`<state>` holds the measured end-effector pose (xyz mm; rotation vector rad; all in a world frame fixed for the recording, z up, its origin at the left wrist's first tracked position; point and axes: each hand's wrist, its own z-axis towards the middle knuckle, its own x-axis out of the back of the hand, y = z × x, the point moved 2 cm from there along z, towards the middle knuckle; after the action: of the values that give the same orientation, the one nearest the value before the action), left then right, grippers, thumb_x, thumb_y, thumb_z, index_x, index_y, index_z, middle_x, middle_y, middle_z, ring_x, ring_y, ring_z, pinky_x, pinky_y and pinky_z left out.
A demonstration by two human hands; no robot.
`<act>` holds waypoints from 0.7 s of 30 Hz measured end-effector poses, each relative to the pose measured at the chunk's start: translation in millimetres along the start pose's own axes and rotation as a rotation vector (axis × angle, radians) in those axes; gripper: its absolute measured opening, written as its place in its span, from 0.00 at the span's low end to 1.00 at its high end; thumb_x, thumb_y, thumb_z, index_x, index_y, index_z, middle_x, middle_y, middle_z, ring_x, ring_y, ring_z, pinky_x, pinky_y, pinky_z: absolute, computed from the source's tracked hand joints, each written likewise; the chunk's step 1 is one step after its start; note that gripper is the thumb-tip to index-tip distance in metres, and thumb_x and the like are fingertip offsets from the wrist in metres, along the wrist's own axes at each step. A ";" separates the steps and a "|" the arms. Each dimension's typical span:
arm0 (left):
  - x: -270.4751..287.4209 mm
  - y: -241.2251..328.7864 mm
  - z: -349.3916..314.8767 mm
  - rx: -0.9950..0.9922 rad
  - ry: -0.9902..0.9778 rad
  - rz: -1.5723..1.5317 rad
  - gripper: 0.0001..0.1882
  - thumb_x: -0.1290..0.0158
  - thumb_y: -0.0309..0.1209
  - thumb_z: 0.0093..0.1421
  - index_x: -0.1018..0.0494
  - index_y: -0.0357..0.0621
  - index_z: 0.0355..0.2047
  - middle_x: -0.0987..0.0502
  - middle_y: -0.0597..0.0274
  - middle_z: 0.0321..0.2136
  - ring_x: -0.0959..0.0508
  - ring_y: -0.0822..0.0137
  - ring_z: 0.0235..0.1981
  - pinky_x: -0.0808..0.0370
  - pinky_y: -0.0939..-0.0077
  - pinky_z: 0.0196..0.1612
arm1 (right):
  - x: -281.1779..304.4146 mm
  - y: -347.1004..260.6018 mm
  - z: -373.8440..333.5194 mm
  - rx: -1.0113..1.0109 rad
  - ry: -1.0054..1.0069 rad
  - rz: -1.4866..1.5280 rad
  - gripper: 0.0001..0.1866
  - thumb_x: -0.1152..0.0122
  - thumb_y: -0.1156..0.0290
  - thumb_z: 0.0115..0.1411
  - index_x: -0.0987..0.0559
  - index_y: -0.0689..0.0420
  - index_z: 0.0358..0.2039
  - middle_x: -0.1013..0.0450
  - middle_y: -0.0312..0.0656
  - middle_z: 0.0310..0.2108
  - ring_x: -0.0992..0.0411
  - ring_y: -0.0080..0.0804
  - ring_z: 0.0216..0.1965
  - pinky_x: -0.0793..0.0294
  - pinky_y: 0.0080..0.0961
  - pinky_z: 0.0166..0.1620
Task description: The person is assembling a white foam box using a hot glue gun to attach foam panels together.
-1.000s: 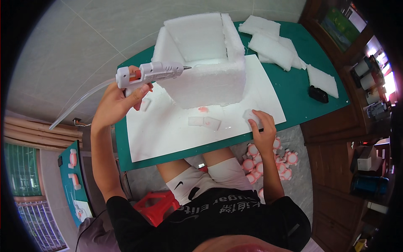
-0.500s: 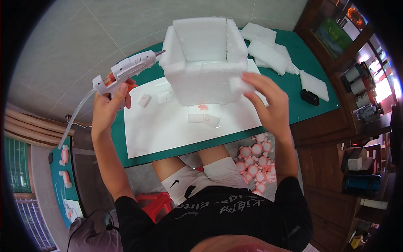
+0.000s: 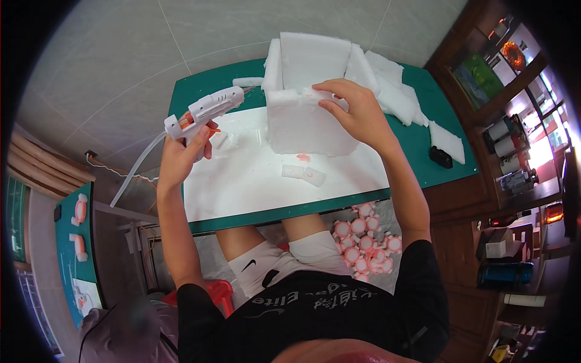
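My left hand [image 3: 184, 154] is closed round the grip of a white hot glue gun [image 3: 212, 109], its nozzle pointing right toward the box's left side. A clear hose-like glue stick hangs from the gun's back end. An open-topped box of white foam sheets [image 3: 308, 124] stands on the table before me. At its front wall's top edge, my right hand [image 3: 357, 112] has thumb and fingers pinched on a small white foam piece, which blends with the wall behind it.
Small foam blocks [image 3: 302, 174] lie on a white sheet [image 3: 236, 193] covering part of the green table [image 3: 193, 100]. Foam slabs [image 3: 396, 97] and a black object [image 3: 440, 157] are on the right. Pink-and-white round pieces [image 3: 366, 242] are heaped below. A dark wooden cabinet [image 3: 454, 260] stands at right.
My right hand has moved left and up, from the box's right front side to its front rim. My left hand still holds the glue gun. The whole view has shifted slightly.
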<state>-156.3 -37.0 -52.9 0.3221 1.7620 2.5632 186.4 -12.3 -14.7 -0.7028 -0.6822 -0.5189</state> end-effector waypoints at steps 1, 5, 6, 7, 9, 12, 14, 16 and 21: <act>0.3 -1.2 -0.1 0.002 -0.011 -0.007 0.20 0.45 0.40 0.65 0.26 0.36 0.49 0.22 0.58 0.37 0.27 0.74 0.21 0.31 0.80 0.23 | -0.8 -0.3 0.5 -0.005 -0.001 -0.007 0.14 0.36 0.70 0.60 0.18 0.56 0.47 0.21 0.44 0.46 0.23 0.40 0.43 0.23 0.31 0.46; -3.5 -2.5 1.1 0.007 0.009 -0.003 0.19 0.45 0.39 0.65 0.26 0.36 0.49 0.21 0.58 0.37 0.27 0.73 0.22 0.31 0.80 0.24 | -2.6 -1.2 2.6 0.017 -0.016 -0.039 0.14 0.36 0.70 0.60 0.18 0.55 0.47 0.21 0.43 0.47 0.24 0.40 0.45 0.23 0.32 0.47; -5.4 -2.8 1.9 0.015 0.007 0.002 0.19 0.46 0.39 0.65 0.26 0.36 0.49 0.21 0.58 0.37 0.27 0.73 0.22 0.31 0.80 0.24 | -3.4 0.3 2.1 0.016 -0.019 -0.036 0.14 0.36 0.69 0.60 0.18 0.55 0.47 0.21 0.43 0.48 0.24 0.40 0.45 0.24 0.32 0.48; -6.2 -3.1 2.4 0.023 0.006 0.009 0.19 0.46 0.39 0.65 0.26 0.36 0.49 0.21 0.58 0.37 0.27 0.74 0.22 0.31 0.80 0.24 | -4.0 0.9 2.0 0.015 -0.021 -0.031 0.14 0.36 0.69 0.60 0.18 0.55 0.47 0.21 0.43 0.48 0.24 0.41 0.46 0.24 0.32 0.49; -5.1 -7.6 3.3 0.022 -0.013 0.009 0.21 0.45 0.40 0.65 0.26 0.38 0.51 0.21 0.60 0.37 0.27 0.75 0.21 0.33 0.81 0.24 | -4.5 0.2 3.5 0.024 -0.021 -0.029 0.14 0.36 0.69 0.60 0.18 0.55 0.47 0.21 0.43 0.48 0.24 0.41 0.46 0.24 0.32 0.50; -7.1 -11.8 5.1 0.022 -0.033 0.004 0.23 0.44 0.42 0.64 0.27 0.40 0.53 0.20 0.62 0.37 0.26 0.77 0.21 0.34 0.83 0.24 | -5.4 0.7 3.4 0.037 -0.011 -0.040 0.13 0.36 0.69 0.60 0.17 0.54 0.46 0.21 0.43 0.47 0.24 0.41 0.47 0.25 0.32 0.51; -8.0 -13.7 5.1 0.024 -0.030 0.002 0.23 0.43 0.41 0.64 0.27 0.40 0.53 0.20 0.62 0.36 0.26 0.77 0.21 0.34 0.83 0.24 | -5.5 -0.1 3.1 0.044 -0.002 -0.049 0.13 0.36 0.69 0.60 0.17 0.54 0.46 0.21 0.43 0.47 0.24 0.41 0.47 0.25 0.32 0.51; -7.8 -15.7 5.2 0.014 -0.023 -0.021 0.23 0.43 0.41 0.64 0.28 0.39 0.54 0.20 0.61 0.36 0.26 0.76 0.21 0.34 0.83 0.24 | -4.0 -2.6 2.9 0.022 -0.013 -0.027 0.13 0.35 0.68 0.60 0.16 0.54 0.45 0.21 0.44 0.46 0.24 0.41 0.47 0.25 0.32 0.51; -9.4 -19.6 3.7 0.025 -0.011 -0.012 0.23 0.44 0.41 0.64 0.28 0.39 0.54 0.20 0.61 0.36 0.27 0.76 0.21 0.33 0.83 0.24 | -6.1 -1.8 -0.4 0.018 -0.002 -0.027 0.13 0.35 0.68 0.60 0.15 0.53 0.45 0.20 0.43 0.45 0.24 0.39 0.46 0.25 0.30 0.50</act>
<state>-148.5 -27.7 -71.2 0.3248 1.7874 2.5284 181.3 -12.5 -18.6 -0.6782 -0.6980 -0.5364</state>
